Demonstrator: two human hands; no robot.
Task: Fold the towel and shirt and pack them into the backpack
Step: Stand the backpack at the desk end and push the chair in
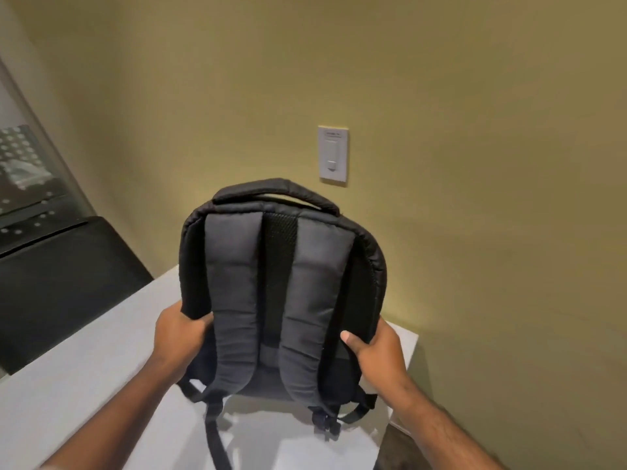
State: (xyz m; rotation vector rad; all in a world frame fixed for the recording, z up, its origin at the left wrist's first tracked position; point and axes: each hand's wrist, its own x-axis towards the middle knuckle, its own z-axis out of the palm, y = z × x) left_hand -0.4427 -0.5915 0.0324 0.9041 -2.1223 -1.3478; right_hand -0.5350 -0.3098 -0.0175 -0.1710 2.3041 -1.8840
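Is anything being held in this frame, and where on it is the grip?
Yes: the black backpack, upright on the white table. The left hand and right hand each grip a lower side edge, shoulder straps facing the camera.

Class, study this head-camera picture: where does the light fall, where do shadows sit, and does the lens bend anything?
Head view: warm light brightens the wall beside the backpack; the backpack's dark fabric shows little detail; shadows from its straps lie on the white table; the wide lens bows the frame edges; the wall switch looks slightly soft.

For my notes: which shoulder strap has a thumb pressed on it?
The right strap: the right hand's thumb lies on it. The left strap is untouched.
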